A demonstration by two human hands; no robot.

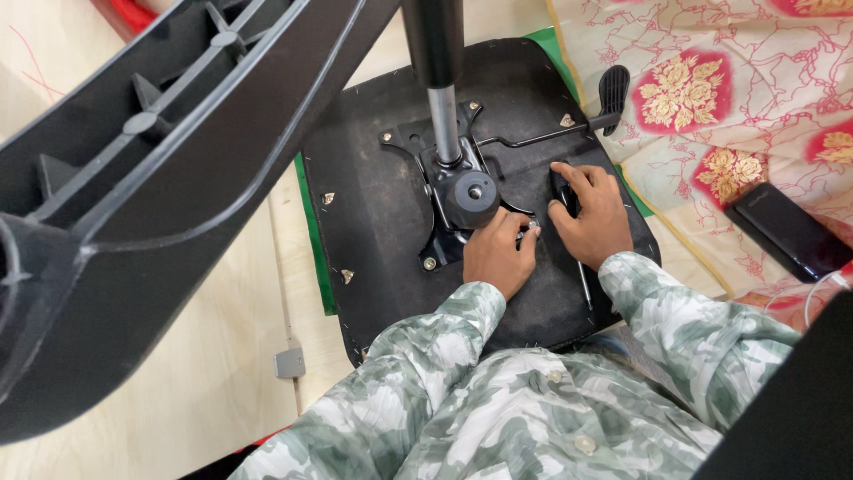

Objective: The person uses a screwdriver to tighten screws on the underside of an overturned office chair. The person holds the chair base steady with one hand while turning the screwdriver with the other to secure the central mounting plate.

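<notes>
While L hand (499, 253) fingers pinch bolt (532, 227), R hand (588, 216) flat beside, on seat plate (373, 204).

I see the upturned seat base (373, 222) as matt black, dusty and slightly rough. Its mounting plate (435, 244) looks like dull black painted metal, and the gas cylinder (443, 120) is smooth, bright steel. The chair leg (133, 204) is moulded black plastic with a soft sheen. The floor (204, 373) is pale, smooth wood. The bedsheet (711, 89) is printed cloth; the sleeves (684, 311) are woven camouflage fabric.
</notes>
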